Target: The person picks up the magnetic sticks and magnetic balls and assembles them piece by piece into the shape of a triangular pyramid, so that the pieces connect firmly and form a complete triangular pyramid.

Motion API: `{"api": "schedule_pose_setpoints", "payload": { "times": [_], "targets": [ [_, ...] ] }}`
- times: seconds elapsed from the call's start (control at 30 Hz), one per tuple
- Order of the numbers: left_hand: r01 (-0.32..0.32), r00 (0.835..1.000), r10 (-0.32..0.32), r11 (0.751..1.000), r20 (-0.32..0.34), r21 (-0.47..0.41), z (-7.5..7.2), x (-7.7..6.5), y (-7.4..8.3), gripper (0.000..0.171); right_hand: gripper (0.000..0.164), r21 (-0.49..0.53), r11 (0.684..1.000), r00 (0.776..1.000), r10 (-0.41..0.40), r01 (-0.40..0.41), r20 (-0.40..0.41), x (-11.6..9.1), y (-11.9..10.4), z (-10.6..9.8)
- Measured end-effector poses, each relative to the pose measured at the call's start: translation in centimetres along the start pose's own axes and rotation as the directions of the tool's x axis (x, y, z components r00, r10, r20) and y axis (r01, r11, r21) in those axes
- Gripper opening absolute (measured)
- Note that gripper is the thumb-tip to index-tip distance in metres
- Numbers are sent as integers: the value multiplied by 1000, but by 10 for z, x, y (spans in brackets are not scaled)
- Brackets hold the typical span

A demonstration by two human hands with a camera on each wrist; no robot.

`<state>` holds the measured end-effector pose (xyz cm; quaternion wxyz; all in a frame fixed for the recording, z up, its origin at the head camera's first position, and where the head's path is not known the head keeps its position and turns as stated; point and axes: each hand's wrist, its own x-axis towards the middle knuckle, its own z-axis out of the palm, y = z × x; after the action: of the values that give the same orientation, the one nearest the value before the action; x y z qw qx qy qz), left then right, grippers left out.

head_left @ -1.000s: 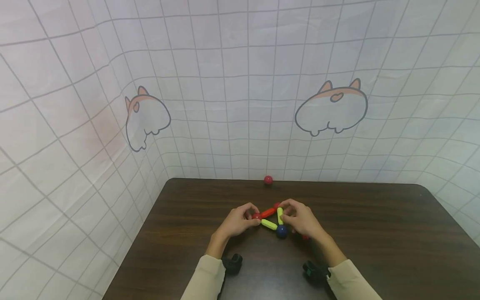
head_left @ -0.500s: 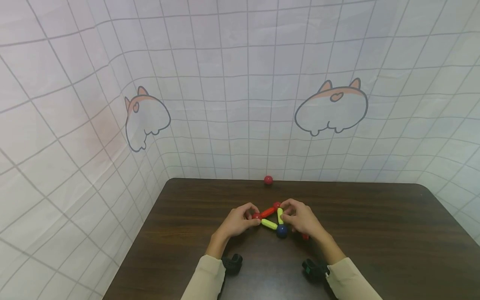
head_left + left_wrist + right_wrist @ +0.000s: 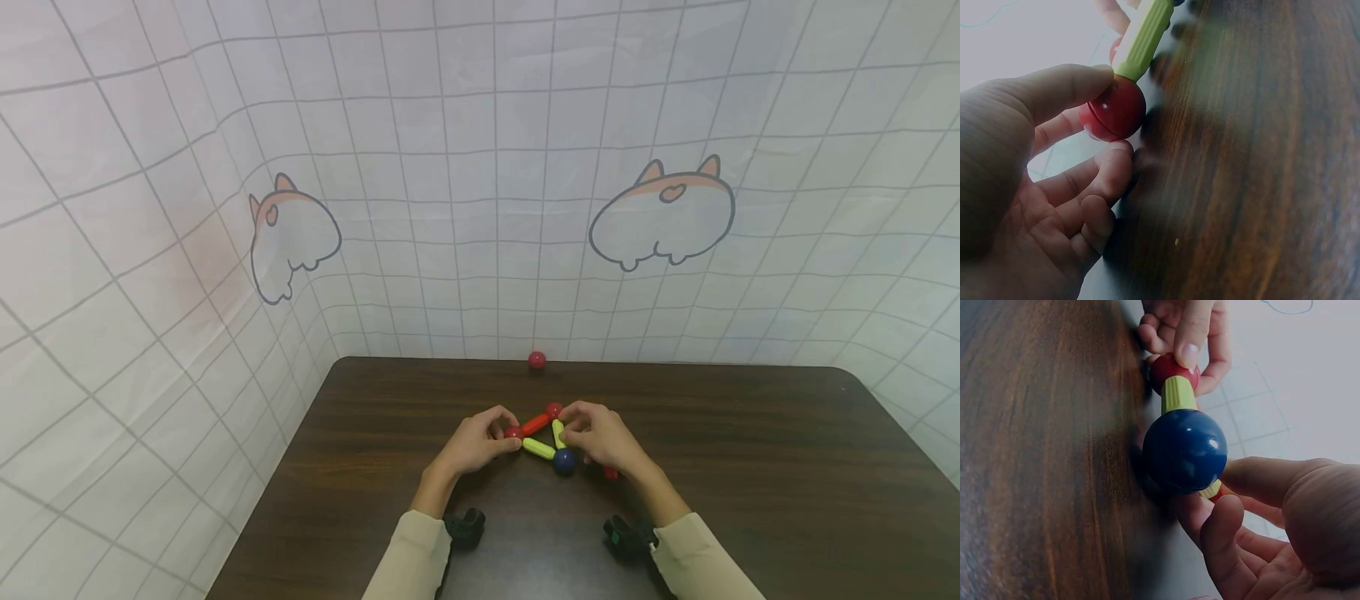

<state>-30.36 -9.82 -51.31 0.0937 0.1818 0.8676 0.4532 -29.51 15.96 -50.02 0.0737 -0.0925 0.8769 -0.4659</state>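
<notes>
Below a gridded backdrop (image 3: 480, 133) spreads a dark wooden surface (image 3: 750, 458), and over its middle two hands work at a three-sided frame (image 3: 541, 450) of rods and balls. The left hand (image 3: 480, 437) has its grip on the left red ball (image 3: 1116, 111), pinching it; the right hand (image 3: 603, 435) has its grip closed on the right yellow rod (image 3: 558, 432), though whether a fingertip also touches the far red ball (image 3: 553, 410) I cannot tell. The frame lies between the hands: blue ball (image 3: 1185, 452) at the near corner, left yellow rod (image 3: 537, 447) from it to the left red ball, red rod (image 3: 536, 424) on to the far red ball. Over the last half second the right yellow rod has tipped, its far end shifting left toward the far red ball, while the left side has stayed put. That suggests the third side is being lined up; whether it has joined is too small to tell. A red piece (image 3: 611, 472) shows partly behind the right hand, and the back red ball (image 3: 537, 360) sits at the far edge, well apart.
</notes>
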Motion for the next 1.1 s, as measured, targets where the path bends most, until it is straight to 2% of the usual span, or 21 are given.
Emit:
{"api": "schedule_pose_setpoints", "payload": {
  "times": [0.43,0.93,1.1],
  "targets": [
    [-18,1000,18,1000,-6,3,0,0,0,25,26,4,1000,1000,3,-3,8,1,1,-1],
    [-9,1000,9,1000,-2,8,0,-1,0,25,32,2,993,989,-121,122,87,-3,4,-15],
    [3,1000,-3,1000,-10,8,-1,-1,0,25,33,-27,990,985,-134,138,108,-3,5,-19]
  ]
}}
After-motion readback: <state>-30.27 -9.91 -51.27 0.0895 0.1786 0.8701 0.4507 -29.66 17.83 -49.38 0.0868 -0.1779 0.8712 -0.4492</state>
